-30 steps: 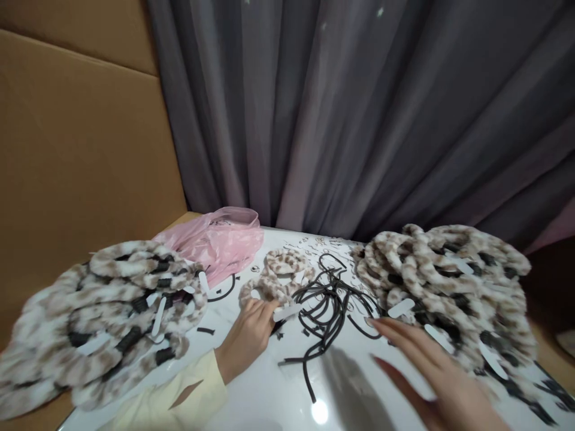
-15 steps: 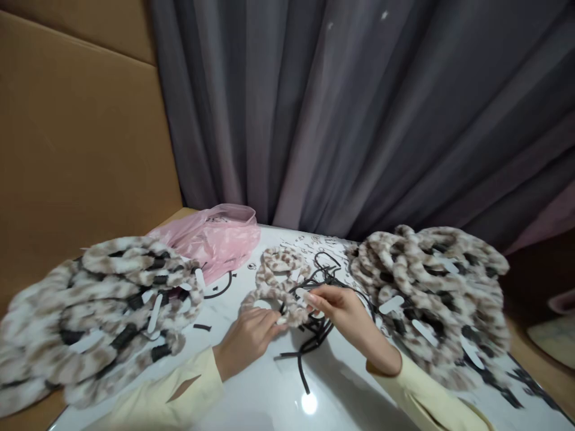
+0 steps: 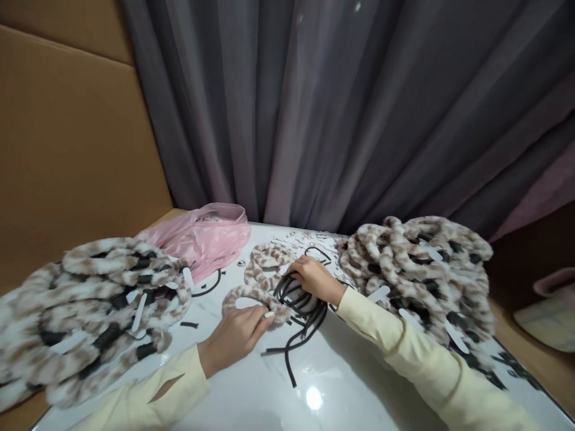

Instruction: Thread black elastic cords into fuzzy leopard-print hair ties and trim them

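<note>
My left hand (image 3: 240,335) is closed on the near side of a fluffy white-and-brown ring (image 3: 247,291), its thumb lying along the top. Reaching past it, my right hand (image 3: 315,279) has its fingers curled round black cords (image 3: 309,318), which lie in a loose tangle with two ends trailing towards me. How many cords the fingers grip is hidden. Just behind the held ring lies another fluffy piece (image 3: 269,256) of the same pattern.
Fluffy loops with black bands and white tags are heaped at left (image 3: 76,299) and at right (image 3: 426,269). A pink plastic bag (image 3: 206,230) lies at the back left, before a cardboard panel (image 3: 72,143). A grey curtain (image 3: 305,114) hangs behind the white table (image 3: 251,389).
My right hand has left the fluffy ring and moved away from me onto the black cords, bunching them. My left hand still holds the ring. The whole view has shifted slightly.
</note>
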Action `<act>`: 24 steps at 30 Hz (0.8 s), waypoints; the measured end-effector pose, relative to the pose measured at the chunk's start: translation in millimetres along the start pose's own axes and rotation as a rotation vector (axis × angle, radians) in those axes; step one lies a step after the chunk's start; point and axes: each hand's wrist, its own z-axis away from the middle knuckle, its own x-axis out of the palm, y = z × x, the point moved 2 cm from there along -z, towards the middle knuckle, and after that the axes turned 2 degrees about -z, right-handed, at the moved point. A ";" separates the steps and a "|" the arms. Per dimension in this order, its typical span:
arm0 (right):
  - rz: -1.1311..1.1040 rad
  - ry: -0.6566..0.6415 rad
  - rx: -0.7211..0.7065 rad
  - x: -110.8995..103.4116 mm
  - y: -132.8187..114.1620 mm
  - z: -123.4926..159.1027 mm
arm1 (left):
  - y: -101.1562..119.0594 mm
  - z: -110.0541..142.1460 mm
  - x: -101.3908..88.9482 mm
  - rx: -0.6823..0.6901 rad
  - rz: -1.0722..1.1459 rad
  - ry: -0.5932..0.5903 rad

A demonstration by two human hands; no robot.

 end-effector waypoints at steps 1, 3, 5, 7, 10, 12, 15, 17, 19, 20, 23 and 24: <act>-0.003 0.027 0.004 -4.5 -0.7 -1.7 | 0.2 -0.2 -0.1 0.004 0.003 -0.001; -0.024 0.095 0.023 -18.7 -2.0 -2.2 | 1.0 -0.8 -0.6 0.010 0.012 -0.003; -0.063 0.174 0.050 -37.8 -4.5 1.4 | 1.5 -1.7 -1.3 0.006 0.045 -0.018; -0.113 0.260 0.085 -59.6 -8.9 8.6 | 0.5 -3.1 -2.0 -0.031 0.143 -0.054; -0.380 0.412 0.139 -94.0 -19.0 25.3 | -4.4 -6.9 -3.4 -0.224 0.426 -0.153; -0.640 0.482 0.182 -114.5 -26.7 39.8 | -6.9 -11.0 -6.9 -0.389 0.637 -0.214; -0.860 0.419 0.275 -134.4 -38.2 64.3 | -5.1 -18.9 -17.4 -0.594 0.866 -0.296; -0.924 0.321 0.365 -137.4 -42.9 82.0 | -1.3 -23.0 -24.7 -0.737 0.961 -0.363; -0.957 0.227 0.429 -132.7 -43.8 99.9 | 3.6 -26.9 -30.3 -0.789 1.072 -0.381; -0.954 0.174 0.444 -127.9 -42.5 108.6 | 5.8 -28.8 -32.0 -0.780 1.133 -0.377; -0.836 -0.100 0.449 -106.8 -31.4 134.2 | 10.6 -35.8 -34.0 -0.724 1.255 -0.395; -0.754 -0.206 0.448 -99.0 -25.5 143.0 | 11.6 -39.3 -34.4 -0.723 1.261 -0.424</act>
